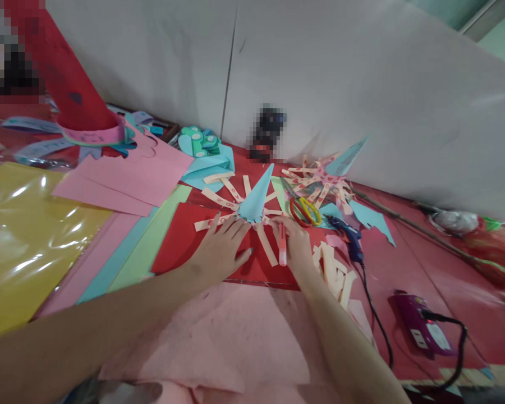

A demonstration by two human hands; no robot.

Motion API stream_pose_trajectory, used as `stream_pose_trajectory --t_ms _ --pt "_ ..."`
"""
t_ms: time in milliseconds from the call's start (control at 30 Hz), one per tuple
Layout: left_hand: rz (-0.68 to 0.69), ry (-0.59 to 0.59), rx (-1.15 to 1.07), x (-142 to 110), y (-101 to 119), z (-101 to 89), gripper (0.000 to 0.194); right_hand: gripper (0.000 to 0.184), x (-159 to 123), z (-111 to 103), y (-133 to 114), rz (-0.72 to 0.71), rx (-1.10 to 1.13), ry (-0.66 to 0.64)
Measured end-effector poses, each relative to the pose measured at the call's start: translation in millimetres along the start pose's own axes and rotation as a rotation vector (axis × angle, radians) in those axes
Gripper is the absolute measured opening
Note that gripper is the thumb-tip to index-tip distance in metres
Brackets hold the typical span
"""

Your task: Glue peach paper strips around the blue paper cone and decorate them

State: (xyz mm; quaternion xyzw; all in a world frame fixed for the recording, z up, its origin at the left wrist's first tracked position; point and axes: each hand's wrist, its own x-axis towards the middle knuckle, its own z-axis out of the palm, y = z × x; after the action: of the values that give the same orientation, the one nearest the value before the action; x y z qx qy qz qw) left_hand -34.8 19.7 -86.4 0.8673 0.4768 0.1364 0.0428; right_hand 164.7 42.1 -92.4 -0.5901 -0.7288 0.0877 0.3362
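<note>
A light-blue paper cone [255, 199] stands upright on red paper [172, 241], with cream paper strips [268, 245] spreading out from its base like rays. Several strips carry red letters. My left hand [223, 247] lies with fingers stretched out over the strips at the near left of the cone, fingertips by its base. In my right hand [294, 241], fingers are curled round a pinkish-red marker [282, 245], with the hand close to the cone's right side. A similar cone with strips [347, 160] stands behind on the right.
Yellow-and-red scissors [305, 211], a blue glue gun [349, 238] and loose cream strips [332, 269] lie to the right. Its cord runs toward a purple power socket [423, 325]. Pink sheets [126, 174] and a plastic-wrapped yellow pack [29, 241] lie left. A wall stands behind.
</note>
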Motion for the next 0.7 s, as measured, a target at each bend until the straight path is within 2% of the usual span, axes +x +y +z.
stream_pose_trajectory --t_ms 167,333,467,567,700 --pt "-0.025 -0.001 0.027 -0.4 -0.4 2.0 0.048 0.026 -2.5 -2.6 -4.3 -0.084 -0.003 0.015" --pt "-0.022 -0.022 0.011 0.1 -1.3 1.8 0.047 0.026 -4.4 -4.7 -7.3 -0.077 -0.033 0.041" --pt "-0.024 -0.006 0.002 -0.4 -1.2 1.6 0.046 0.021 -4.3 -3.1 -15.2 -0.053 0.060 0.199" --pt "-0.031 0.012 -0.011 -0.6 -0.6 1.9 0.043 0.025 -3.0 0.5 -21.8 0.021 0.182 0.320" --pt "-0.068 0.019 -0.058 1.0 -1.3 1.5 0.043 0.031 -0.8 5.0 -22.6 0.128 0.369 0.215"
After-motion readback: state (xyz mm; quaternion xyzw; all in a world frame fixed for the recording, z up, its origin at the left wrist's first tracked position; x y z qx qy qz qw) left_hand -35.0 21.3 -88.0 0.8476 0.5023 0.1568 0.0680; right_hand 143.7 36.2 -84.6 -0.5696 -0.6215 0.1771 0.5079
